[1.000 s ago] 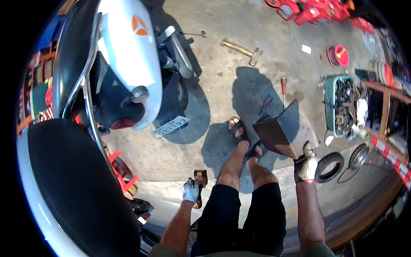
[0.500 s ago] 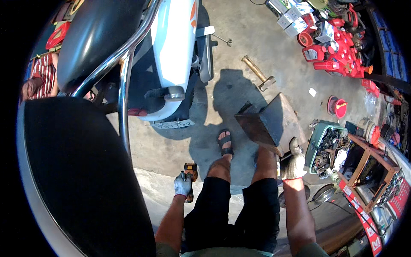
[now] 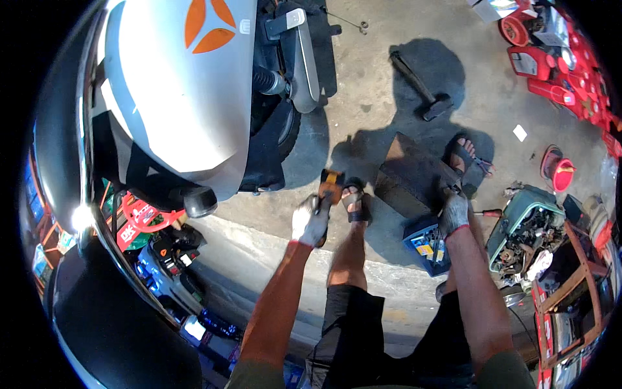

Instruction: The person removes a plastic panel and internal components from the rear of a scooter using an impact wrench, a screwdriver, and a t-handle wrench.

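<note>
My left hand (image 3: 310, 218), in a whitish glove, is closed round the grip of an orange and black cordless drill (image 3: 332, 185). The drill points forward, above my left sandalled foot (image 3: 355, 198). My gloved right hand (image 3: 455, 215) is at the near right edge of a dark brown, angular block (image 3: 413, 178) on the floor. Its fingers are curled together; whatever they grip is too small and dark to name. Just under that hand sits a blue case (image 3: 424, 246) with small items inside. A red-handled tool (image 3: 489, 212) shows right of my wrist.
A hammer (image 3: 421, 87) lies beyond the block. On the left stands a white motorbike (image 3: 188, 84) with orange marks. To the right are a green bin of parts (image 3: 523, 223), a red spool-like container (image 3: 562, 174), red bottles (image 3: 551, 91) and a wooden frame (image 3: 583, 292).
The view has shifted, bringing the motorbike closer. My left hand has carried the drill forward and rightward, toward the block. My right foot now shows beyond the block, and the blue case has come into view.
</note>
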Tool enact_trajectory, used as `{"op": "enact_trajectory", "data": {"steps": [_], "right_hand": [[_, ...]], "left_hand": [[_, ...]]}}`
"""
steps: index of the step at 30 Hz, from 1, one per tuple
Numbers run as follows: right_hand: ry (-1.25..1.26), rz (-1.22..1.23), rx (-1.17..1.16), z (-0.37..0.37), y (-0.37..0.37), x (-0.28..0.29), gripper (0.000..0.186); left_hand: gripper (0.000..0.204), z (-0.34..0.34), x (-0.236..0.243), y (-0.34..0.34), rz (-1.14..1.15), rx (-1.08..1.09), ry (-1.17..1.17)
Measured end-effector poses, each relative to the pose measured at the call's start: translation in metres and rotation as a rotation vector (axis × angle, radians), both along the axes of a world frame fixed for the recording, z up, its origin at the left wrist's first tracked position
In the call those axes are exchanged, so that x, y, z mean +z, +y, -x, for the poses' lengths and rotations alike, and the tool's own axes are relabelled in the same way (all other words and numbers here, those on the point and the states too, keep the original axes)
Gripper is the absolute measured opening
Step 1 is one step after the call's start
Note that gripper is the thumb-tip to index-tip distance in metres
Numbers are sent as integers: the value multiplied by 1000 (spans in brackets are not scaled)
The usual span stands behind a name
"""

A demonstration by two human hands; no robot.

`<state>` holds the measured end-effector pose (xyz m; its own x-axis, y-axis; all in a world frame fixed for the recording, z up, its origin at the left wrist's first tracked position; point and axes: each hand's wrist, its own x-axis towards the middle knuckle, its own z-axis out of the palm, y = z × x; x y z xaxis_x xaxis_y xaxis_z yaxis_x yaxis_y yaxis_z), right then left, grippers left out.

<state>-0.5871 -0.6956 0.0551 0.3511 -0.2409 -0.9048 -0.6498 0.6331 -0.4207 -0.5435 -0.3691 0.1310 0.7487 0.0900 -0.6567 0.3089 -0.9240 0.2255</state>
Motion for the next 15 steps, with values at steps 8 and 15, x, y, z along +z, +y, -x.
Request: {"op": "enact_trajectory", "data": {"steps": [8,15], "right_hand": [[-46,210,237,5,-17,-167,22],[-157,829,1819,1,-59,-295,26]], "left_hand": [[39,-136,-77,-79,53,-45,-142],[34,-172,-151,-98,53,49,-119]]}}
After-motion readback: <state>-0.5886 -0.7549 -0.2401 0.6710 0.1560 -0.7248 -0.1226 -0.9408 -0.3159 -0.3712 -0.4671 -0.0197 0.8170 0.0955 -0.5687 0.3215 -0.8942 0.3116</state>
